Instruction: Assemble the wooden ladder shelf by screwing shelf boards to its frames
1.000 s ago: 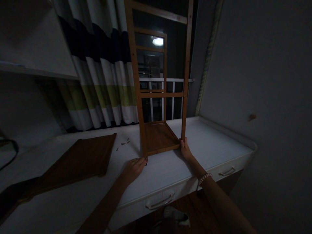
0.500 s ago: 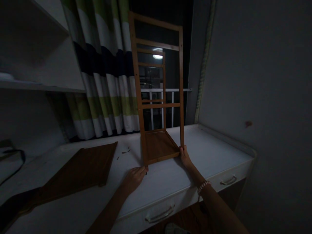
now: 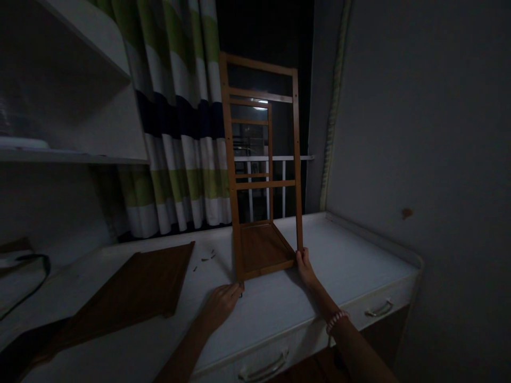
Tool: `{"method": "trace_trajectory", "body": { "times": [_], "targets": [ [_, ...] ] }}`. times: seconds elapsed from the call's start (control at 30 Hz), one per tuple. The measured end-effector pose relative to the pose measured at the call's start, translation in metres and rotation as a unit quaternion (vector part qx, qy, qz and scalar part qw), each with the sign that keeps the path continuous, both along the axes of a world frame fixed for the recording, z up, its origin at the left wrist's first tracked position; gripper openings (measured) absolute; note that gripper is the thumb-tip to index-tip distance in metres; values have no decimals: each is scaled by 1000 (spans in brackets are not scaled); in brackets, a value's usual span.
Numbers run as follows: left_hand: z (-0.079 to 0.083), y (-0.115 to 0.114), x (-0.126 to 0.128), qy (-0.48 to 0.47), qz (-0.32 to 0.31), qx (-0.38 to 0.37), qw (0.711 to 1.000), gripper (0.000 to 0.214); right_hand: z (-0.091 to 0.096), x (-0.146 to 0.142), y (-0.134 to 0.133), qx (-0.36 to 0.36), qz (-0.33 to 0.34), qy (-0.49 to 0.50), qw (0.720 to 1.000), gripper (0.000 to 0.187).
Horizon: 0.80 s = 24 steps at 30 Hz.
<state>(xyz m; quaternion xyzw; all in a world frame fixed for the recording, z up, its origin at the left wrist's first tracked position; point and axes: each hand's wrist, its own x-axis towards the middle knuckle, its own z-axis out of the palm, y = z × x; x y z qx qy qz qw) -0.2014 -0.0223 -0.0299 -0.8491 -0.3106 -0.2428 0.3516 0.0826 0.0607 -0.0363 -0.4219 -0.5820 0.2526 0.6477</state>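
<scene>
Head view: left fingers (image 3: pixel 232 291) pinch wooden frame (image 3: pixel 266 247); right fingers (image 3: pixel 304 255) grip it.

In dim light, a striped curtain (image 3: pixel 181 114) hangs at eleven o'clock, beside a dark window (image 3: pixel 261 32) at twelve; a grey wall (image 3: pixel 423 159) rises at three, white shelving (image 3: pixel 96 101) at ten.
</scene>
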Motion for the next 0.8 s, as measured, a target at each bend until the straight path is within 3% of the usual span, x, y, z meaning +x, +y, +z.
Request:
{"method": "trace_trajectory", "body": {
  "times": [0.47,0.8],
  "targets": [
    [-3,0,-2,-19,11,6,1000,28,5,-2,-5,-13,3,22,1000,37],
    [-4,1,-3,-19,12,12,1000,28,-3,0,4,-8,-17,5,1000,45]
  ]
}}
